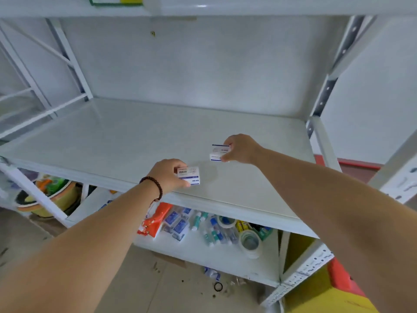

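Observation:
A white metal shelf (140, 136) spreads in front of me at chest height. My left hand (168, 175), with a dark bead bracelet on the wrist, grips a small white and blue box (190, 175) near the shelf's front edge. My right hand (240, 149) pinches a second small white and blue box (219, 152) farther back and to the right. Both boxes sit at or just above the shelf surface; contact with it cannot be told.
The lower shelf (203, 251) holds a red packet (155, 220), small blue boxes (177, 224), bottles and tape rolls (249, 242). A bowl of bright items (52, 195) sits at lower left. A yellow and red bin (334, 288) stands at lower right. Uprights flank the shelf.

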